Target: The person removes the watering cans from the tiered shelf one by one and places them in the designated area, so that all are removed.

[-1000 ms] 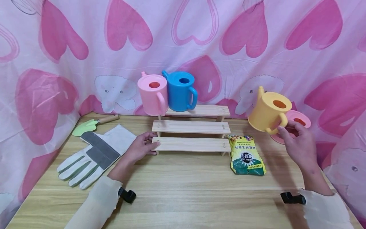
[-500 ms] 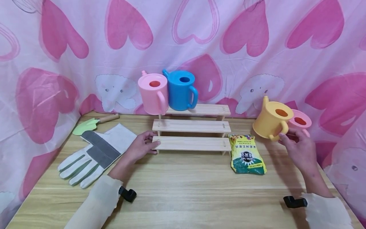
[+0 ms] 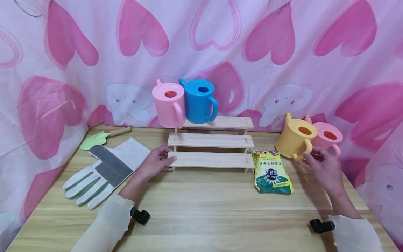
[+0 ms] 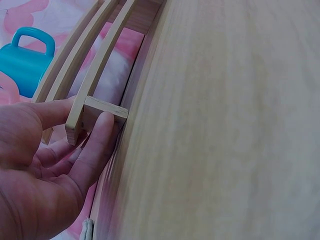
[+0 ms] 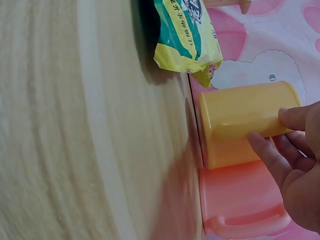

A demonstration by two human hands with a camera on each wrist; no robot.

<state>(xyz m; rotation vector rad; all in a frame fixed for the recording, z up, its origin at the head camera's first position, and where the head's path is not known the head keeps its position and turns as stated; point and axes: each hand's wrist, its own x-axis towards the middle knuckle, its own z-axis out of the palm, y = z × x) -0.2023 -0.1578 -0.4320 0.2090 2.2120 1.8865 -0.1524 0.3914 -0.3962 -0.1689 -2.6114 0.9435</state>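
Observation:
At the left end of the lowest step, my left hand [image 3: 155, 161] grips the three-tier wooden stand [image 3: 210, 159]; the left wrist view has fingers on both sides of the step's end [image 4: 74, 120]. A pink watering can [image 3: 168, 108] and a blue watering can [image 3: 199, 105] stand side by side on its top step. My right hand [image 3: 325, 169] holds a yellow watering can [image 3: 294, 138] by its handle, low at the back right. Just right of that can is a second pink watering can [image 3: 329, 134], partly hidden by it and my fingers.
A yellow and green bag [image 3: 273, 173] with printed lettering lies between the stand and the yellow can. On the left lie a grey-and-white work glove [image 3: 107, 171] and a green hand trowel [image 3: 94, 140] with a wooden handle. Heart-patterned cloth [image 3: 141, 31] closes off the back and sides.
My right hand has lowered the yellow watering can toward the tabletop, then shifted it slightly left beside the second pink can. My left hand has stayed on the stand.

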